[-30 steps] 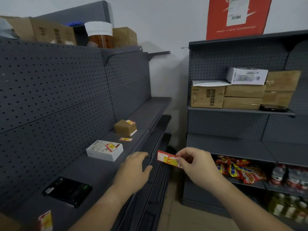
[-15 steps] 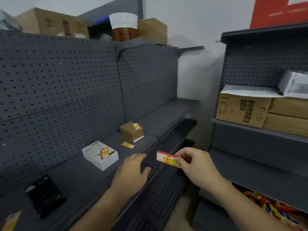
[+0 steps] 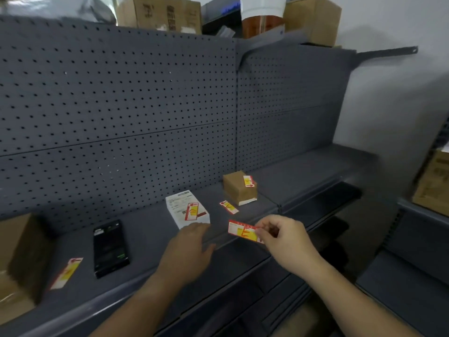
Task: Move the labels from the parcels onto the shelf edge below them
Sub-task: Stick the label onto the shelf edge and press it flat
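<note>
My right hand (image 3: 284, 237) pinches a red and yellow label (image 3: 243, 231) just above the grey shelf edge (image 3: 233, 242). My left hand (image 3: 187, 251) lies flat on the shelf beside it, fingers relaxed, right in front of a white parcel (image 3: 179, 210). That parcel carries a label (image 3: 193, 211) on its top. Farther back stands a small brown parcel (image 3: 237, 189) with a label (image 3: 249, 181) stuck on it. A loose label (image 3: 228, 207) lies on the shelf between the two parcels. Another label (image 3: 66, 273) lies at the left, next to a brown box (image 3: 21, 254).
A black flat device (image 3: 109, 248) lies on the shelf left of my left hand. Cardboard boxes (image 3: 158, 13) and a white-lidded jar (image 3: 262, 15) stand on top of the pegboard unit. More boxes (image 3: 432, 183) sit on the right-hand shelving. Lower shelves project below the edge.
The view has swung left and nearer to the shelf. My right hand has carried the label left toward the shelf edge; my left hand stays resting on the shelf.
</note>
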